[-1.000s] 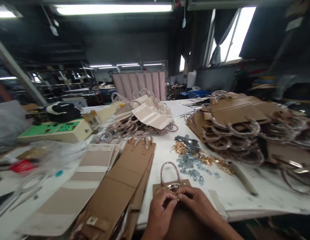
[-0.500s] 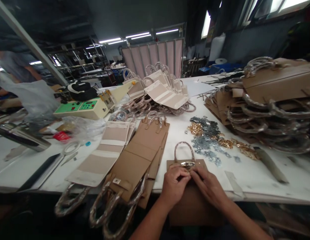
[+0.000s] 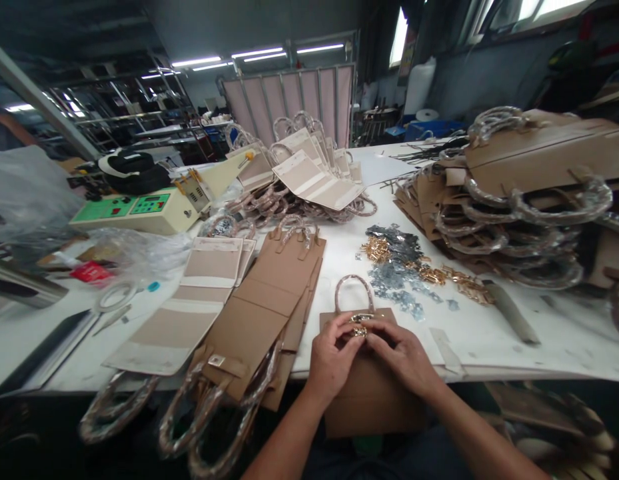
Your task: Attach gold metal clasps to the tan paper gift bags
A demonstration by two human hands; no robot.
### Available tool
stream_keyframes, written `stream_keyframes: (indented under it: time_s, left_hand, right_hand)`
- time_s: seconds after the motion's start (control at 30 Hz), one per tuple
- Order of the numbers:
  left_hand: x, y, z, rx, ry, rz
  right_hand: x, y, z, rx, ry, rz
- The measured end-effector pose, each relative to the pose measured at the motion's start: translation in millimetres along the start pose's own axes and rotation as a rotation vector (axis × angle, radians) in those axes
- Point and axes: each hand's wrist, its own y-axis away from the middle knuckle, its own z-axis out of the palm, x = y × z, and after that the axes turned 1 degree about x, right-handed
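A brown handbag panel [image 3: 374, 403] with a plastic-wrapped handle [image 3: 355, 280] lies over the table's front edge before me. Near its top, a small gold metal clasp [image 3: 359, 331] sits between my fingertips. My left hand [image 3: 334, 353] pinches the clasp from the left, thumb and forefinger closed. From the right, my right hand [image 3: 402, 353] has its thumb and fingers closed on the same clasp. Just beyond the hands lie loose gold fittings [image 3: 376, 249] and thin silver metal plates [image 3: 396, 279]. The fingers partly cover the clasp.
Stacked brown bag panels [image 3: 269, 287] and a beige-lined panel [image 3: 164, 320] lie left, handles hanging over the edge. A large pile of bag panels [image 3: 534, 160] stands right. A machine with green control panels [image 3: 139, 213], scissors [image 3: 114, 307] and a grey-green bar [image 3: 512, 312] are also there.
The view has shifted slightly right, so things appear further left. Both hands stay at the bag's top; the fingers have parted a little and the gold clasp shows more.
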Motion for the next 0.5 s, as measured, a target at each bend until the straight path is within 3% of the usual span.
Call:
stream_keyframes:
  time_s: [0.23, 0.5]
  left_hand:
    - [5, -2, -0.9, -0.008, -0.109, 0.118]
    - [-11, -14, -10.5, 0.006, -0.239, 0.112]
  right_hand:
    - [5, 1, 4, 0.121, -0.140, 0.030]
    - [-8, -8, 12, 0.144, -0.170, -0.196]
